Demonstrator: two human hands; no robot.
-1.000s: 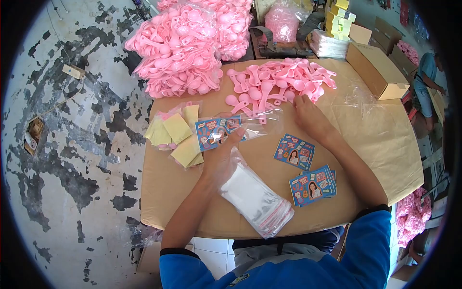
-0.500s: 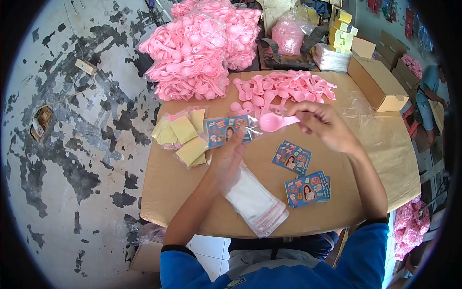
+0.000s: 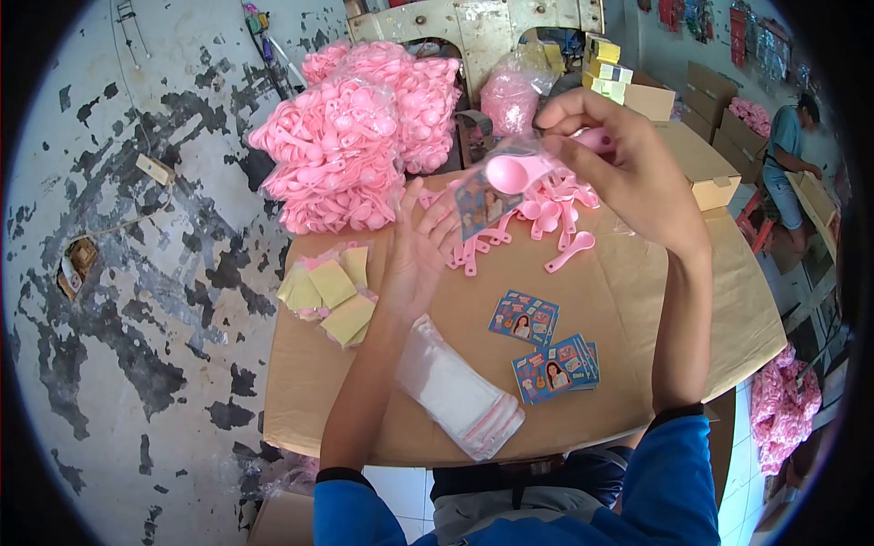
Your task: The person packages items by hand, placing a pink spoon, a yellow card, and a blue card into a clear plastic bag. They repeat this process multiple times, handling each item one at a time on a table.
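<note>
My right hand [image 3: 628,168] is closed on a clear plastic bag, pinched by its upper end and raised over the table. Inside the bag are a pink measuring spoon [image 3: 512,174] and a blue printed card [image 3: 478,211]. My left hand [image 3: 421,250] stands just left of the bag with its fingers stretched out, holding nothing. Beyond the hands lies a loose heap of pink spoons [image 3: 549,217]. Two small stacks of blue cards [image 3: 523,314] rest in the middle of the table, and a stack of empty clear bags [image 3: 455,387] lies near the front edge.
Packed pieces with yellowish cards [image 3: 332,284] lie at the table's left. Large bags of pink spoons [image 3: 350,136] stand at the back left. A cardboard box [image 3: 701,168] sits at the back right. Another person [image 3: 787,164] is farther off to the right.
My left hand has let go of the card and bag and opened. My right hand has lifted the bag, now with card and spoon together, upward. The head view has shifted.
</note>
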